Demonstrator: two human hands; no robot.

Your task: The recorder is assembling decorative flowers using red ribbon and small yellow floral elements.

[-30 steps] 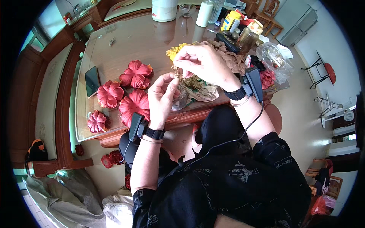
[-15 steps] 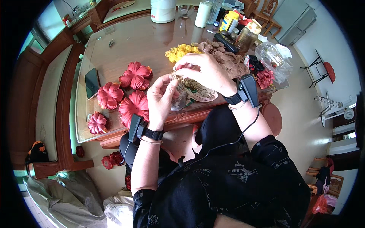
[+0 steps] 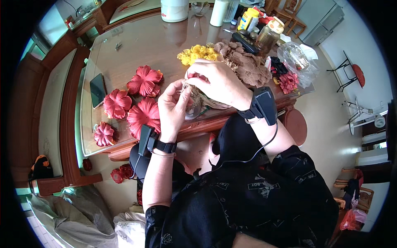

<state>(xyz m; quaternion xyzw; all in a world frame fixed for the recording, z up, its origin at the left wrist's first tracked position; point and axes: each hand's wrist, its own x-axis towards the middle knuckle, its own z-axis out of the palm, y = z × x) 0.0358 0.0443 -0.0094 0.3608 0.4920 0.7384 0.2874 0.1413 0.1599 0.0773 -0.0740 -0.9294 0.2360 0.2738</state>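
Note:
Both hands meet above the table's near edge, pinching a small piece with thin beige strands (image 3: 185, 87). The fingers partly hide it, so its exact kind is unclear. My left hand (image 3: 172, 110) grips it between thumb and fingertips. My right hand (image 3: 218, 81) reaches over from the right, its fingers closed at the top of the same piece. Below them sit a small clear glass container (image 3: 193, 110) and a bundle of pale strands or cloth (image 3: 213, 103), partly covered by the right hand. Yellow artificial flowers (image 3: 197, 54) and brown ruffled flower pieces (image 3: 244, 62) lie just beyond.
Red artificial flowers (image 3: 144, 80) and a phone (image 3: 98, 91) lie left on the glass-topped table (image 3: 136, 41). Along the back stand a white tub (image 3: 174, 10), a white candle-like cylinder (image 3: 218, 13), a yellow bottle (image 3: 248, 20) and a brown jar (image 3: 269, 36). A clear plastic bag (image 3: 295, 62) is at right.
Both hands have shifted slightly left together in the picture, still pinching the strands. The right wrist has tilted a little, and the view has moved slightly.

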